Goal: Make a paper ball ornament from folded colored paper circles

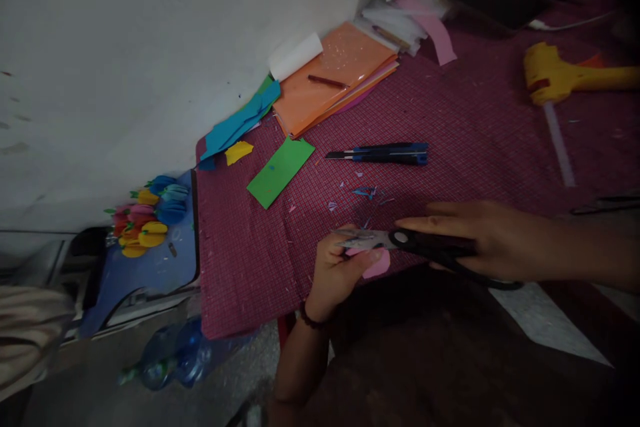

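Observation:
Near the front edge of the table, my left hand (336, 275) pinches a small pink paper piece (378, 264) between thumb and fingers. My right hand (463, 237) is wrapped round the black handles of a pair of scissors (434, 251), its index finger stretched along them. The scissor blades point left and lie over the pink piece, close to my left fingers. Blur hides whether the blades are parted. Small paper scraps (367, 192) lie just beyond the blades. A blue and black utility knife (390, 153) rests farther back.
A green paper piece (281, 172), a yellow scrap (239, 153) and blue sheets (243, 121) lie left. Orange sheets (335, 73) sit by the wall. At right is a yellow glue gun (550, 77). Colourful paper shapes (145, 213) rest on a blue surface (150, 280) beyond the table's left edge.

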`<move>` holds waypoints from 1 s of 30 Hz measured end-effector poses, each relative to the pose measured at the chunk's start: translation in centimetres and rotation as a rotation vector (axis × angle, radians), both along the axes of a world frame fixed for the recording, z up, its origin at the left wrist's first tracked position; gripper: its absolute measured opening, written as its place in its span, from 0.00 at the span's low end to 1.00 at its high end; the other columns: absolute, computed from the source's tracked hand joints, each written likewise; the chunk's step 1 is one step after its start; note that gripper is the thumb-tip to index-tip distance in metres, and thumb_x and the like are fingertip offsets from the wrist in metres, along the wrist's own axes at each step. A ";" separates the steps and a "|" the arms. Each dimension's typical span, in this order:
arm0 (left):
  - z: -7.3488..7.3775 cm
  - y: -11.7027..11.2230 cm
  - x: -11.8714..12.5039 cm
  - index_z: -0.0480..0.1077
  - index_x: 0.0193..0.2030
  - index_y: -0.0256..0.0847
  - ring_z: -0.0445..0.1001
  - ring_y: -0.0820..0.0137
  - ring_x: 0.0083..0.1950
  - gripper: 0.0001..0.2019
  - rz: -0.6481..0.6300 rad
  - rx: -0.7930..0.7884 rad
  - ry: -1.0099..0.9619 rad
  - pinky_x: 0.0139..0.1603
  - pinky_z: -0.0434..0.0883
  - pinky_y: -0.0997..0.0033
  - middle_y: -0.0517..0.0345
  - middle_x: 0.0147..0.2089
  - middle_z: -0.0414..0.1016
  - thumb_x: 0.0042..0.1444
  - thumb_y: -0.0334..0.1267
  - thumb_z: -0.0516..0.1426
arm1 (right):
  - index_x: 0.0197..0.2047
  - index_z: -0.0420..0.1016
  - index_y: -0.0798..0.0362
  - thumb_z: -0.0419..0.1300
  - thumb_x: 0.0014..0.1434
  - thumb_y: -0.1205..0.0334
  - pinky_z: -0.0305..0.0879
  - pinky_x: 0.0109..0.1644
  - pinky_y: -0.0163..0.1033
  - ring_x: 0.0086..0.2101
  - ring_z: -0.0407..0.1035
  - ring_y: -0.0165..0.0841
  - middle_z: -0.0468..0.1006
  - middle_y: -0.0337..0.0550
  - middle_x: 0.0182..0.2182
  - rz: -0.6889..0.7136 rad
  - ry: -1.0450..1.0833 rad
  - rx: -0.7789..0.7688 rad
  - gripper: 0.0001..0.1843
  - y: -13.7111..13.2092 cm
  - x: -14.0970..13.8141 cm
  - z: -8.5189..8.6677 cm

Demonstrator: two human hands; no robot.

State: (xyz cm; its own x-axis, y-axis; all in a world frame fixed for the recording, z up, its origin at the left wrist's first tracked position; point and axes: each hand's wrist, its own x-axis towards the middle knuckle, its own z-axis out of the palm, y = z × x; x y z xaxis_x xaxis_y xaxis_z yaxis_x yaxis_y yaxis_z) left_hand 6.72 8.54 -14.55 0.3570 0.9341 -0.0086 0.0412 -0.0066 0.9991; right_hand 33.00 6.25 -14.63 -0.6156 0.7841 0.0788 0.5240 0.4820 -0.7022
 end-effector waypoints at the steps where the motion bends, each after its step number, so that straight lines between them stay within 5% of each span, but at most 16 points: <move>1: 0.0 0.1 0.0 0.80 0.31 0.43 0.77 0.68 0.36 0.06 -0.021 -0.016 0.001 0.42 0.73 0.66 0.57 0.33 0.81 0.51 0.42 0.68 | 0.69 0.62 0.44 0.57 0.66 0.61 0.71 0.47 0.36 0.45 0.76 0.34 0.78 0.47 0.51 0.004 0.023 -0.003 0.29 0.1 0.1 -0.1; 7: 0.7 0.5 -0.6 0.80 0.34 0.42 0.75 0.69 0.36 0.07 -0.043 -0.009 -0.008 0.39 0.71 0.70 0.56 0.34 0.80 0.50 0.41 0.68 | 0.67 0.66 0.45 0.60 0.64 0.55 0.71 0.50 0.36 0.50 0.75 0.35 0.77 0.45 0.56 -0.022 0.062 -0.151 0.28 1.1 0.7 0.2; 13: 1.4 0.9 -1.3 0.78 0.28 0.39 0.69 0.72 0.31 0.10 -0.039 0.063 0.072 0.32 0.65 0.72 0.58 0.28 0.73 0.48 0.42 0.69 | 0.70 0.56 0.33 0.63 0.61 0.53 0.68 0.59 0.43 0.59 0.68 0.38 0.67 0.38 0.65 0.023 -0.016 -0.136 0.37 1.8 1.8 0.7; 21: 0.9 1.3 -1.7 0.75 0.24 0.38 0.65 0.74 0.27 0.10 -0.096 0.117 0.175 0.27 0.60 0.73 0.60 0.25 0.67 0.50 0.39 0.68 | 0.67 0.65 0.36 0.62 0.60 0.54 0.72 0.46 0.41 0.45 0.75 0.37 0.78 0.42 0.50 0.054 -0.080 -0.005 0.32 2.2 0.5 2.8; 30: 1.3 1.5 -1.5 0.72 0.20 0.40 0.66 0.73 0.27 0.15 -0.147 0.212 0.193 0.27 0.61 0.73 0.60 0.25 0.68 0.56 0.41 0.64 | 0.70 0.60 0.36 0.60 0.62 0.54 0.67 0.37 0.39 0.38 0.73 0.36 0.73 0.44 0.43 0.093 -0.245 0.042 0.34 2.4 0.7 3.9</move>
State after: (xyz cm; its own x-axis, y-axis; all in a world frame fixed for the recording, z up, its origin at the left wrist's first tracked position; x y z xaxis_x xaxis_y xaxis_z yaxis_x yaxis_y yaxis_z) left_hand 5.22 10.02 -13.23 0.4991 0.8607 0.1003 0.2128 -0.2339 0.9487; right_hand 33.68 8.64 -10.75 -0.6898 0.7223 -0.0504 0.6279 0.5620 -0.5384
